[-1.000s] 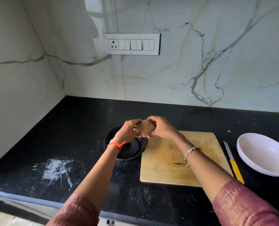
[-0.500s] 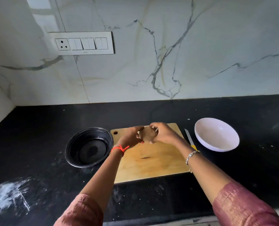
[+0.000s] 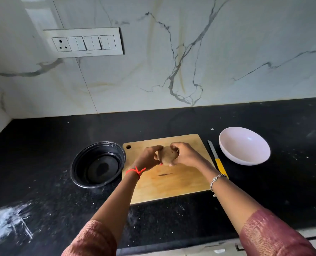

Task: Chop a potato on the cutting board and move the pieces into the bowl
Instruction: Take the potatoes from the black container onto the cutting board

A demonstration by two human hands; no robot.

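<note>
Holding the potato (image 3: 167,156) in both hands, the person has it right over the middle of the wooden cutting board (image 3: 181,183), seen from the head camera. The left hand (image 3: 148,157) curls round its left side and the right hand (image 3: 185,156) wraps the right side and top, fingers bent over it. Both hands grip firmly. Whether the potato touches the wood cannot be told.

On to the edges. The board's left edge sits just beside the rim of a black bowl (image 3: 98,164), with the hanging hole at that back corner. Along the board's right edge lies a knife (image 3: 217,159), blade toward the wall and yellow handle toward the person, partly hidden by the right wrist. It lies between the board and the white bowl (image 3: 244,145), which stands apart from both.

The black counter (image 3: 291,182) runs open behind the board to the marble wall (image 3: 227,61) and off to the right of the white bowl. A white powdery smear (image 3: 7,222) marks the front left, and the counter's front lip shows at the bottom.

As for writing, a switch plate (image 3: 85,42) on the wall carries a socket and three rocker pairs. A tiny mark at its lower edge is too small to read.
</note>
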